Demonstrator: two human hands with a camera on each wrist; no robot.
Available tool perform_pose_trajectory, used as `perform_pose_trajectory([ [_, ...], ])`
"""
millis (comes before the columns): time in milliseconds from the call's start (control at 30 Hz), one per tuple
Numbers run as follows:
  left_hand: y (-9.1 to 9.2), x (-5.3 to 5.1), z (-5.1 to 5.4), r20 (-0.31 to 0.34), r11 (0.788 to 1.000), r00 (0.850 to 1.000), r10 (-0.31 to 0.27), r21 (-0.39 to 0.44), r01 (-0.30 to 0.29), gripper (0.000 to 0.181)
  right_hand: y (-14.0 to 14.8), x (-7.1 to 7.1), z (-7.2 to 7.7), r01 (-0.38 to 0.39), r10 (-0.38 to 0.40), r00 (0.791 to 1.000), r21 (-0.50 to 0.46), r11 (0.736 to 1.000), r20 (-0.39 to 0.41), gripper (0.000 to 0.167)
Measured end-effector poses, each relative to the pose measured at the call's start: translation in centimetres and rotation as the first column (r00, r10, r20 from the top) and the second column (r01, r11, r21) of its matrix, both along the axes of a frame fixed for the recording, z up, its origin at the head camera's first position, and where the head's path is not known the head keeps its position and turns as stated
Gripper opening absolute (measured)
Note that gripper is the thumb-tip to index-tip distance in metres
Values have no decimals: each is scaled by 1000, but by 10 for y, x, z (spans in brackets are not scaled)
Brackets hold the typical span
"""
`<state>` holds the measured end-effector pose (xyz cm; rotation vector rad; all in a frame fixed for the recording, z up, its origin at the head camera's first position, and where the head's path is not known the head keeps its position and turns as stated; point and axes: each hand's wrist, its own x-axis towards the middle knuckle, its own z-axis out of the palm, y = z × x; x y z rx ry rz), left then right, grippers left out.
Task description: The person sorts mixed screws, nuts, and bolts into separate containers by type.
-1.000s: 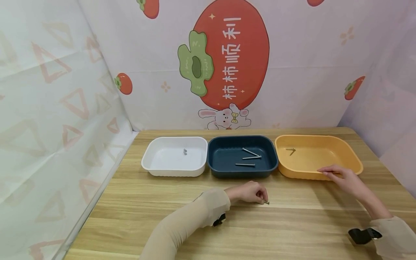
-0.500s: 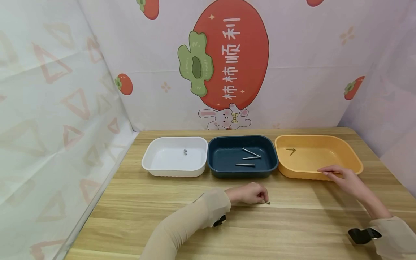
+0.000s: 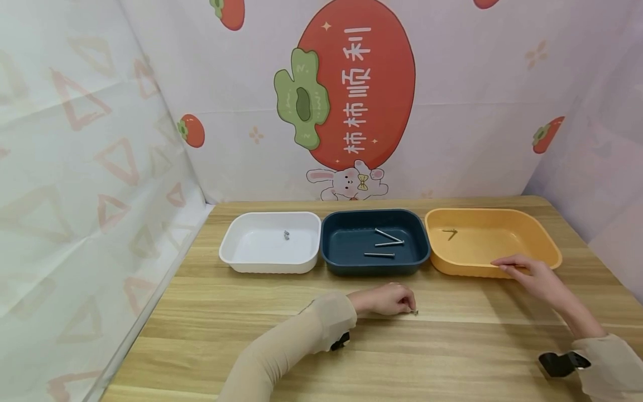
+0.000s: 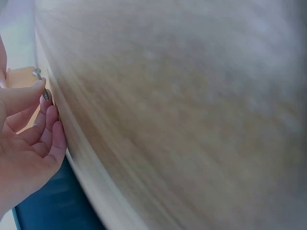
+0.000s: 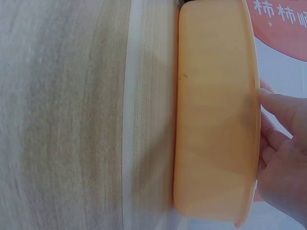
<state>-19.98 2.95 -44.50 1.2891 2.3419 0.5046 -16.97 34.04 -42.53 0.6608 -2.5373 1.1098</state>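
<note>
In the left wrist view my left hand (image 4: 29, 139) pinches a short threaded metal screw (image 4: 38, 74) between thumb and forefinger, its head sticking out past the thumb. In the head view this left hand (image 3: 389, 299) is low over the wooden table, in front of the dark blue tray (image 3: 374, 268). My right hand (image 3: 533, 276) is at the near rim of the yellow tray (image 3: 492, 270). From the right wrist, the thumb of the right hand (image 5: 288, 143) lies at the rim of the yellow tray (image 5: 218, 120), with fingers on the rim's far side, partly hidden.
Left of the blue tray stands a white tray (image 3: 271, 268) with small metal pieces (image 3: 286, 235). Several long bolts, one bolt (image 3: 379, 255) nearest, lie in the blue tray. Small brass-coloured screws (image 3: 452, 233) lie in the yellow one. A printed curtain (image 3: 226, 167) closes the back.
The screw in my left fingers has turned slightly, with its visible end shifting a little. Both hands otherwise keep their places, and the trays have not moved.
</note>
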Motion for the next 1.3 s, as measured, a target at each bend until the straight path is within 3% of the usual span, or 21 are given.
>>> perform_pose_trajectory([
  [533,7,1,16,9,987,999,37,155,-38,11,0,0,1,-8,8,1000,1,1000,-18,13],
  [800,12,3,25,-27,974,999,38,224,-31,12,0,1,1,-18,18,1000,-15,1000,-12,13],
  [967,18,4,31,-9,967,997,71,248,-66,12,-1,1,2,-18,18,1000,-16,1000,-8,13],
  [1133,25,4,35,24,945,991,134,298,-135,11,-1,0,2,-11,11,1000,-12,1000,-14,13],
  [1300,31,4,36,62,903,978,198,377,-206,12,-1,0,1,-6,6,1000,-11,1000,-11,13],
])
